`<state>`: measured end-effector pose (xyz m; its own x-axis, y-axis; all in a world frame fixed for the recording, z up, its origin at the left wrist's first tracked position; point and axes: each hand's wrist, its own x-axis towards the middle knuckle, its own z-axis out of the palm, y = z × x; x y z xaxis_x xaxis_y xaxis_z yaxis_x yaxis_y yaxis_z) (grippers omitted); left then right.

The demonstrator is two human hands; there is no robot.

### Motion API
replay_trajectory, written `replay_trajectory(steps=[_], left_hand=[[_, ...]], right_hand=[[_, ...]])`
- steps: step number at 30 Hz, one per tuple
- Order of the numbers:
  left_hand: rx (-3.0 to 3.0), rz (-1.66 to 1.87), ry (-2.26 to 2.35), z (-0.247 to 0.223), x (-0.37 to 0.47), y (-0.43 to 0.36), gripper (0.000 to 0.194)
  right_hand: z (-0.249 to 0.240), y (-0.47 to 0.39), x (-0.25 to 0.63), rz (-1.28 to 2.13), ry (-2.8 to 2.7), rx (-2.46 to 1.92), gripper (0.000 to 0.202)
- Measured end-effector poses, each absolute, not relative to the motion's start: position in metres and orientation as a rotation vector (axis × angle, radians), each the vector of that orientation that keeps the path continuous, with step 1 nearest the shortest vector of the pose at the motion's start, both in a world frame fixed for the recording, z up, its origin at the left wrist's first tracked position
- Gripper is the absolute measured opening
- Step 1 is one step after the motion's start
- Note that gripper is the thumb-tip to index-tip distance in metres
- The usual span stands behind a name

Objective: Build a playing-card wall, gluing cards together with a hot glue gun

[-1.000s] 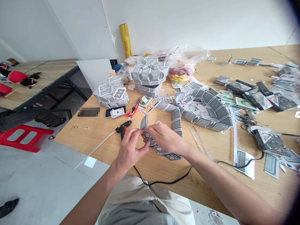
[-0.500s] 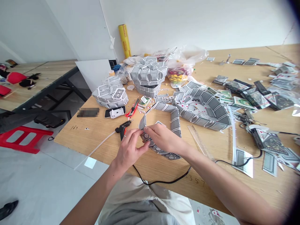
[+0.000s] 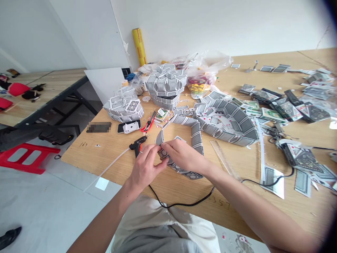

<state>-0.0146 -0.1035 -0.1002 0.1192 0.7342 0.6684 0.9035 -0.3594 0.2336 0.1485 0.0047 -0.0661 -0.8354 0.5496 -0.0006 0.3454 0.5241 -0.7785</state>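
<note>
A ring-shaped wall of folded playing cards [image 3: 196, 135] stands on the table in front of me, its card backs grey and patterned. At its near left corner, my left hand [image 3: 146, 165] pinches the wall between thumb and fingers. My right hand [image 3: 181, 153] reaches over from the right and grips the same corner, its fingertips close to the left hand's. The exact spot under the fingers is hidden. A black hot glue gun [image 3: 137, 144] with a long glue stick lies just left of my hands. Beyond the ring sits a larger card tray [image 3: 230, 135] with loose cards inside.
Two lidded card boxes, one taller [image 3: 166, 84] and one lower [image 3: 123, 105], stand at the back left. Red-handled cutters [image 3: 148, 123], a phone [image 3: 129, 126] and a clear ruler [image 3: 223, 160] lie nearby. Card packs [image 3: 302, 158] crowd the right. A black cable [image 3: 184, 204] loops along the front edge.
Both hands keep their grip at the same corner of the card ring, with hardly any movement. The view has shifted very slightly.
</note>
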Motion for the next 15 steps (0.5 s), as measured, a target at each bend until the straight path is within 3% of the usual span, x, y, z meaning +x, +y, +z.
replay_trajectory(steps=[15], left_hand=[[-2.175,-1.057,-1.661,-0.0988,-0.0182,-0.1047,0.029]], right_hand=[[-0.0614,0.0034,0.1489,1.288,-2.474,-0.738,0.033]])
